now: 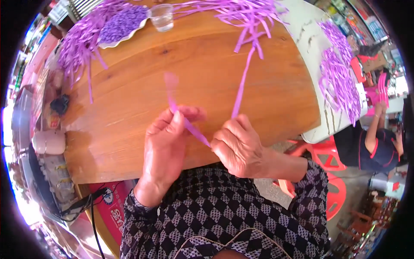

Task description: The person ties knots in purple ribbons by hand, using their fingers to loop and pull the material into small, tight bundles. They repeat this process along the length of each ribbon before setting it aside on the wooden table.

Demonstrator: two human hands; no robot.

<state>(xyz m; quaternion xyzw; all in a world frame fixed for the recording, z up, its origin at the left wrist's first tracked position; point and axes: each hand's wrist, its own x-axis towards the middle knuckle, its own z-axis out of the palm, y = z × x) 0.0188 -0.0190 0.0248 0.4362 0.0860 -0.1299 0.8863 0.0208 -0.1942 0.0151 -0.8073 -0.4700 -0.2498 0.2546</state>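
Observation:
A purple paper strip [197, 133] runs between my two hands above the near part of the wooden table [142, 86]. My left hand [169, 129] pinches it between thumb and fingers, and its blurred free end sticks up past the thumb. Closed around the strip's other part is my right hand [238, 146]. From the top of that fist a purple length [244, 82] stretches away toward the pile of purple strips [250, 17] at the far edge. Whether both lengths are one strip is hidden inside the right hand.
A white scalloped dish [123, 26] of small purple folded pieces stands far left, beside a clear cup [162, 18] and more purple strips [82, 47]. At right, a white table [310, 64] bears another purple heap [338, 77]. Red plastic chairs [330, 155] and another person [379, 142] are beyond.

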